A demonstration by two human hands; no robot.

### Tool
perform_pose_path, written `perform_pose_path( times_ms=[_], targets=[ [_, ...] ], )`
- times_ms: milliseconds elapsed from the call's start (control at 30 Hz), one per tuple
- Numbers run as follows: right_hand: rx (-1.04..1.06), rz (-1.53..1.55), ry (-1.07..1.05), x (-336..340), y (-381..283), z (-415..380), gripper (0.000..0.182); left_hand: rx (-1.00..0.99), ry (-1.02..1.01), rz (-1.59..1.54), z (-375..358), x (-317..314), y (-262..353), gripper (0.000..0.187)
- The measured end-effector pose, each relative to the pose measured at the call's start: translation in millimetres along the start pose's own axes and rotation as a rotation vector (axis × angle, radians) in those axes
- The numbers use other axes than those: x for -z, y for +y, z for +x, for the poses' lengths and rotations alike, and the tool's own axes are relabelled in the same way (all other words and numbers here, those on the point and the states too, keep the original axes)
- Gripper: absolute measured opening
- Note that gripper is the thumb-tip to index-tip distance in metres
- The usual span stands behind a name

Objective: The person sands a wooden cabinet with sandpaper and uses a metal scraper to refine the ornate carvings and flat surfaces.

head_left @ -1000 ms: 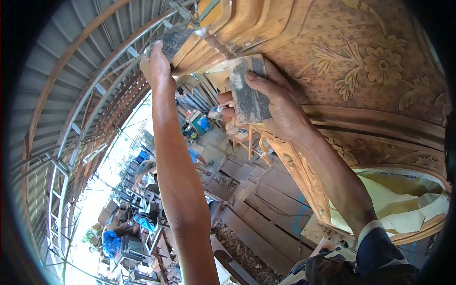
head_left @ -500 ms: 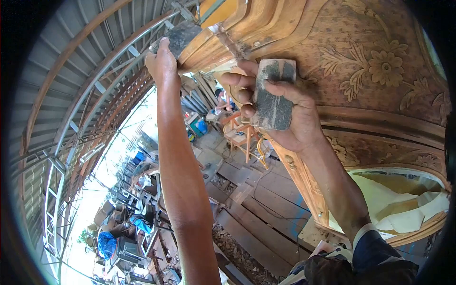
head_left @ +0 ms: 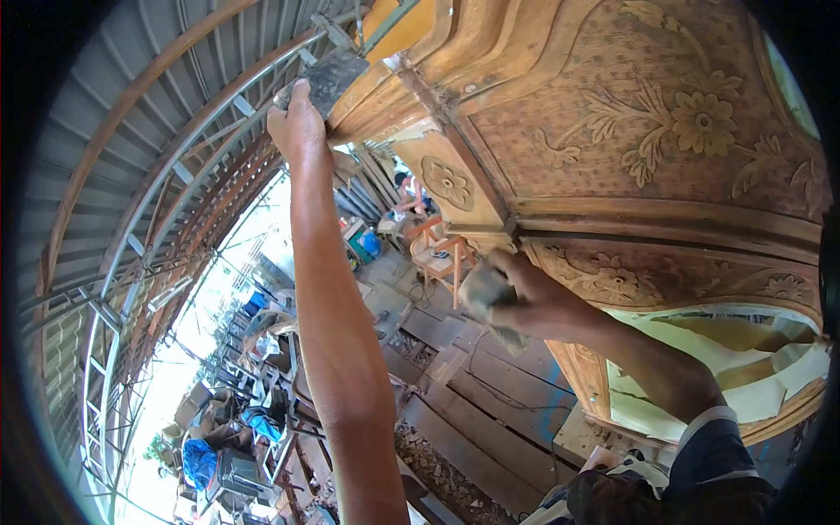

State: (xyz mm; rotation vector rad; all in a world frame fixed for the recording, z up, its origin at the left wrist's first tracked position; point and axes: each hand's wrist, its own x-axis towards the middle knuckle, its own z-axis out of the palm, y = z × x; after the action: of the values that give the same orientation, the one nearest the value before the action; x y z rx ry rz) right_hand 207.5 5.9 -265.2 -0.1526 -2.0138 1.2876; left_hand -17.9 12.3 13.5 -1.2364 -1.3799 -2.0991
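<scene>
At the upper left, my left hand [head_left: 302, 127] is raised and closed, its thumb on a dark, flat, dusty piece [head_left: 339, 80] at the edge of the carved wooden furniture [head_left: 560, 96]. My right hand [head_left: 525, 302] is lower, in front of the carved lower part, its fingers wrapped round a worn, dusty piece of sandpaper [head_left: 490, 297]. Motion blurs this hand and the sandpaper. A carved flower [head_left: 705, 122] with leaves stands out on the brown panel above it. The right hand appears apart from the wood.
An oval opening lined with torn pale sheet [head_left: 744, 385] lies at the lower right. Below are floor boards [head_left: 490, 398] with rubble between them, and a wooden chair [head_left: 442, 258]. A person [head_left: 411, 197] sits farther off. Piled clutter [head_left: 236, 429] stands at left under a metal roof [head_left: 131, 114].
My right hand has moved down and away from the panel with the sandpaper, turning it edge-on and uncovering a carved rosette. My left hand stays nearly in place.
</scene>
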Motion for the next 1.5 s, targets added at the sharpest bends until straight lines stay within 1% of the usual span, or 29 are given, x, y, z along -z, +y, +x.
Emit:
perform_pose_path(
  times_ms=[33,67,133,167,200,267,300,333,400,433,467,533,567,633,767,833,867,933,967,1000,1067,1100,1133,1200,1233,1367,1433,1467,1500],
  targets=[
    [0.064,-0.005,-0.079,2.7,5.3,-4.2,0.043,-0.007,-0.010,-0.021,3.2,-0.1,-1.1,0.050],
    [0.063,-0.002,-0.077,2.8,11.0,-8.2,0.043,-0.007,-0.014,-0.019,5.3,0.6,-3.3,0.050],
    [0.133,-0.101,0.077,4.6,21.0,-16.0,0.043,-0.012,-0.050,-0.048,6.8,2.3,-6.8,0.050],
    [0.074,-0.055,0.097,11.0,24.8,-18.4,0.048,-0.010,-0.052,-0.047,6.6,2.8,-7.6,0.050],
    [0.074,-0.053,0.100,10.8,25.1,-21.3,0.048,-0.008,-0.053,-0.033,7.3,3.0,-7.2,0.049],
    [-0.443,0.513,0.067,8.2,19.0,-32.0,0.052,-0.008,-0.060,-0.018,10.8,2.6,-9.0,0.048],
    [-0.525,0.660,-0.047,12.6,7.3,-42.4,0.057,-0.010,-0.072,-0.061,12.6,2.4,-11.3,0.047],
    [-0.525,0.664,-0.046,12.8,10.2,-42.1,0.057,-0.010,-0.084,-0.104,14.4,2.7,-13.2,0.045],
    [-0.141,0.325,0.069,10.9,18.7,-45.1,0.055,-0.012,-0.101,-0.115,21.4,4.2,-14.8,0.045],
    [-0.083,0.251,0.102,20.1,8.6,-41.5,0.049,-0.013,-0.113,-0.129,20.2,3.6,-16.9,0.045],
    [-0.054,0.417,0.176,21.8,5.4,-39.7,0.041,0.024,-0.069,-0.077,14.2,2.2,-9.9,0.045],
    [-0.088,0.666,0.219,25.4,-11.1,-34.8,0.041,0.013,-0.050,-0.072,5.1,0.7,-3.6,0.043],
    [-0.096,0.671,0.225,24.8,-12.8,-31.3,0.041,0.004,-0.055,-0.111,5.8,0.6,-4.8,0.043],
    [0.073,0.624,0.333,24.1,-15.5,-25.2,0.042,0.030,-0.081,-0.103,6.0,2.2,-2.1,0.044],
    [0.114,0.590,0.373,20.7,-16.1,-19.8,0.039,0.041,-0.073,-0.072,5.9,1.9,-1.1,0.049],
    [0.051,0.858,0.302,20.4,-17.1,-19.0,0.035,0.030,-0.061,-0.068,5.5,2.2,-1.5,0.050],
    [0.055,0.859,0.299,19.6,-17.4,-16.4,0.035,0.035,-0.064,-0.093,4.0,1.7,-1.4,0.051],
    [0.171,0.777,0.429,14.4,-20.9,-5.2,0.025,0.026,-0.067,-0.115,3.3,0.7,-1.8,0.052],
    [0.262,0.623,0.563,8.9,-29.0,-0.8,0.016,0.026,-0.065,-0.121,6.4,1.2,-5.8,0.053],
    [0.280,0.631,0.558,7.4,-30.6,8.2,0.016,0.023,-0.063,-0.126,10.5,2.1,-8.6,0.053],
    [0.557,0.180,0.817,6.1,-32.7,26.9,0.015,-0.006,-0.098,-0.119,19.6,4.6,-15.4,0.050],
    [0.765,0.012,0.924,10.7,-38.7,41.3,0.027,-0.018,-0.120,-0.140,22.6,5.5,-16.9,0.047],
    [0.768,0.020,0.927,11.2,-43.3,52.9,0.027,-0.021,-0.143,-0.157,19.7,6.6,-17.3,0.043],
    [0.964,-0.200,1.106,10.5,-52.3,75.2,0.034,-0.002,-0.158,-0.159,9.7,4.5,-9.5,0.040],
    [0.966,-0.229,1.134,10.4,-57.4,86.2,0.047,0.025,-0.169,-0.164,5.5,3.4,-5.0,0.038],
    [1.020,-0.247,1.214,12.5,-80.9,123.6,0.045,0.048,-0.156,-0.116,-0.5,2.5,1.2,0.036],
    [1.043,-0.340,1.236,14.0,-87.0,136.1,0.045,0.056,-0.171,-0.158,0.9,2.8,-0.2,0.037],
    [1.039,-0.339,1.233,12.0,-86.5,131.4,0.045,0.060,-0.170,-0.155,2.4,3.0,-2.3,0.037],
    [0.966,-0.317,1.190,9.4,-85.5,120.9,0.046,0.042,-0.171,-0.161,3.6,2.6,-3.6,0.037]
  ],
)
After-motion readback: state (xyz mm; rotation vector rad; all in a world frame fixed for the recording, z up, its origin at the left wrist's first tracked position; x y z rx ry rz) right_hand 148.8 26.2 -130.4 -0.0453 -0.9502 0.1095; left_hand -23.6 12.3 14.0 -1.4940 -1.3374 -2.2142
